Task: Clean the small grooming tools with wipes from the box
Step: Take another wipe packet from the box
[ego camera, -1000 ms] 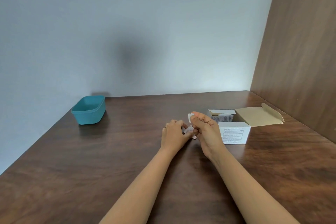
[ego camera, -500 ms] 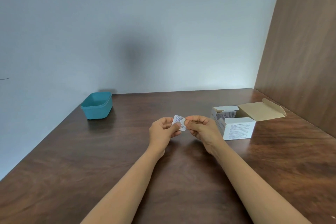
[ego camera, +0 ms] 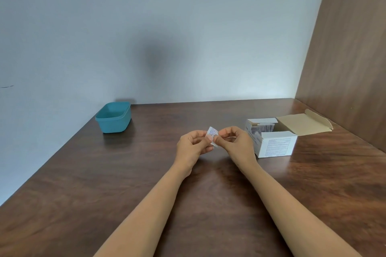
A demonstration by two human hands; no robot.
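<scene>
A small white wipe packet (ego camera: 212, 133) with blue print is held upright above the middle of the table. My left hand (ego camera: 193, 147) pinches its left edge and my right hand (ego camera: 236, 144) pinches its right edge, fingertips nearly touching. Just right of my right hand stands the white wipe box (ego camera: 275, 146), its brown lid folded back open, with more packets (ego camera: 262, 128) showing inside. No grooming tools can be seen.
A teal plastic tub (ego camera: 113, 118) sits at the table's far left corner by the wall. The dark wooden table (ego camera: 146, 173) meets a pale wall at the back and a brown wooden panel (ego camera: 344, 58) on the right.
My hands lifted from a huddle low beside the box and now hold the packet up flat between them. The camera view shifted slightly.
</scene>
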